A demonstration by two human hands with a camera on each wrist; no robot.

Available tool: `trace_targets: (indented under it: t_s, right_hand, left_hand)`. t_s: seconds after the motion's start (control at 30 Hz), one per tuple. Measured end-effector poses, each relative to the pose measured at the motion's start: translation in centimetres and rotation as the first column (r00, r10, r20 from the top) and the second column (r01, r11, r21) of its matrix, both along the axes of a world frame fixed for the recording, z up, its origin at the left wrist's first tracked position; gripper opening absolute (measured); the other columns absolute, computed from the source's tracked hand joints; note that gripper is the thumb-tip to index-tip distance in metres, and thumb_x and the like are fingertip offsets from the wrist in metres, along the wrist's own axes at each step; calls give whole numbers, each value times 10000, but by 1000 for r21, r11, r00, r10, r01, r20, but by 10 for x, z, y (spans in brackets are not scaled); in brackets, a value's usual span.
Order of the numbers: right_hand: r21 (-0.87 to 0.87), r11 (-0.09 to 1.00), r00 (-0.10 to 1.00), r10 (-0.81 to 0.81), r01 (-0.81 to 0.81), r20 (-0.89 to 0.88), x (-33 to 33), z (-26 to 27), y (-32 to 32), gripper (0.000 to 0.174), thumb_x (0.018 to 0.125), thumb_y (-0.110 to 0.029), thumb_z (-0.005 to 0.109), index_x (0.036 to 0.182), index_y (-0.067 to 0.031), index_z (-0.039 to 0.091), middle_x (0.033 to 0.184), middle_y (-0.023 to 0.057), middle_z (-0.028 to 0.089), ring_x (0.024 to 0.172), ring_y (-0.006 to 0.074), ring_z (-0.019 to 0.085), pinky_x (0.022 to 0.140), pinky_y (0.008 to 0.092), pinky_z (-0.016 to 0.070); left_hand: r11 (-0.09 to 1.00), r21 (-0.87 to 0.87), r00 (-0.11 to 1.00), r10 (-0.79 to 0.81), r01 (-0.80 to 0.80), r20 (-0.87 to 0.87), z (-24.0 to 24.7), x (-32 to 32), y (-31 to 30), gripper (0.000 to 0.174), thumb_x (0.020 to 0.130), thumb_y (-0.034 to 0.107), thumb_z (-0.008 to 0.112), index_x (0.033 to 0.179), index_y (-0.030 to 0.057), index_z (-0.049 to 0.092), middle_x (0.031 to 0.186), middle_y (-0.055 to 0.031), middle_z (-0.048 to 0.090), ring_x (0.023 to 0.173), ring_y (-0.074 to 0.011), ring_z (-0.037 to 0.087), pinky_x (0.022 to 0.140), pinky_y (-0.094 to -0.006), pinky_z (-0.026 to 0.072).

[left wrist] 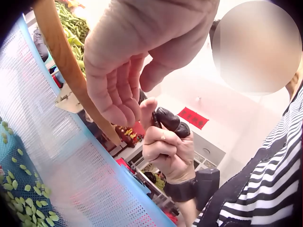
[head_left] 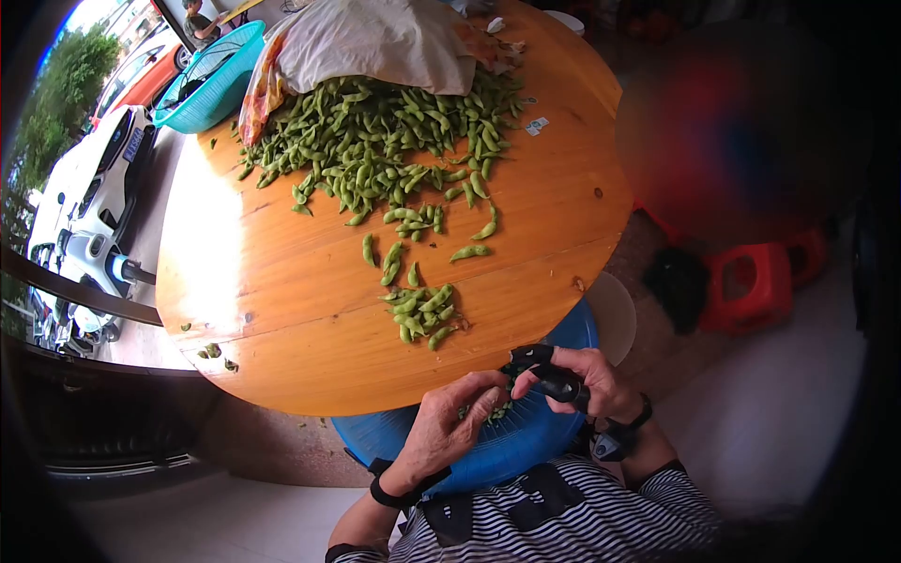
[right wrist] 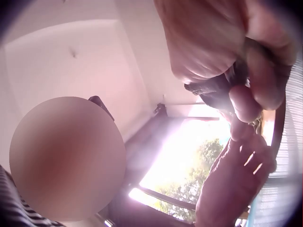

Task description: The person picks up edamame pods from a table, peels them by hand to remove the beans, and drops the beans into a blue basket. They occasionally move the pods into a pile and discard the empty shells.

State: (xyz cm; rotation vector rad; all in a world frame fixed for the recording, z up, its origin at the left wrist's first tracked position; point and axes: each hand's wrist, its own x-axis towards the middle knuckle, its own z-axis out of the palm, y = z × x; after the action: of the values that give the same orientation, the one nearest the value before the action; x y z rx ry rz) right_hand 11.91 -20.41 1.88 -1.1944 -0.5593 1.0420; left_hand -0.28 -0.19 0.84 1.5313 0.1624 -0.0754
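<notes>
My left hand (head_left: 455,422) and right hand (head_left: 593,383) meet at the fingertips above a blue mesh basket (head_left: 375,433) by the table's near edge. Bent left fingers (left wrist: 113,90) and the left thumb (left wrist: 154,75) show a gap between them in the left wrist view. Black covers (left wrist: 166,117) sit on the digits of my right hand, whose other fingers curl into the palm. I cannot tell what, if anything, lies between the fingertips. Shelled green beans (left wrist: 31,205) lie in the basket. A small group of green soybean pods (head_left: 419,312) lies on the table just beyond.
A large heap of pods (head_left: 375,141), partly under a pale cloth sack (head_left: 375,47), covers the far part of the round wooden table (head_left: 310,319). A teal basket (head_left: 211,75) stands at far left. Red stools (head_left: 751,286) are at right; a person (head_left: 199,26) is outside.
</notes>
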Motion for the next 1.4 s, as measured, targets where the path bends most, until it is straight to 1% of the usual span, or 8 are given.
trace_targets:
  t_s: [0.23,0.47,0.63,0.77,0.83,1.0,1.23,1.4]
  right_hand:
    - [-101,995,985,23,-6,168,-1,-8,-4,674,754,-28,597,1417,-17,474,1061,33,706,673,32,534,693,202,462]
    - [208,973,932,-15,96,-362,-9,-37,-7,433,978,-357,553,1169,31,558,956,108,631,549,15,438,478,155,348]
    - [128,976,815,-71,176,-575,-11,-39,-1,418,1038,-352,461,1061,53,561,914,130,599,503,19,380,441,167,305]
    - [177,969,786,-28,174,-618,-11,-40,6,340,1046,-266,442,1047,45,578,938,148,614,494,35,387,446,183,315]
    - [154,971,798,-57,185,-601,-14,-39,7,313,1038,-246,457,1049,39,586,949,159,622,493,40,392,455,190,328]
    - [119,984,869,-59,134,-491,-13,-37,10,287,1008,-215,498,1116,39,576,883,153,608,482,31,380,436,191,308]
    - [60,987,910,-111,146,-398,-17,-28,21,264,1011,-206,475,940,34,558,804,128,606,466,21,378,414,181,308]
    - [-41,996,949,-93,85,-302,-19,-40,21,269,988,-210,521,871,32,536,756,110,599,441,8,362,381,176,273]
  left_hand:
    - [993,117,998,27,-19,-63,5,-8,8,143,945,126,650,933,-14,673,722,-80,654,689,-116,620,632,-259,488]
    - [984,55,983,174,-171,-56,4,-32,27,374,982,234,626,703,-6,557,585,14,471,550,-82,411,515,-242,354]
    - [964,-210,987,158,-161,-30,3,-39,34,128,1010,135,552,1079,31,580,878,-10,536,798,-97,516,717,-234,437]
    - [947,-154,959,283,-282,-12,16,-36,26,156,988,124,581,1099,14,590,947,-28,574,866,-130,552,737,-264,469]
    - [978,-144,988,154,-150,14,11,-42,36,228,975,44,582,1198,-3,579,1046,-42,530,904,-136,572,858,-257,482]
    - [966,-128,974,221,-225,-47,12,-56,52,167,962,145,638,1065,13,633,963,-12,601,876,-88,545,752,-238,456]
    - [969,137,926,-149,208,-347,-7,-114,96,349,955,320,658,765,27,640,611,21,559,584,-68,532,544,-233,431]
    - [894,-350,776,-424,278,-467,-63,-188,141,332,981,306,618,875,-9,629,648,6,570,604,-98,562,578,-239,450]
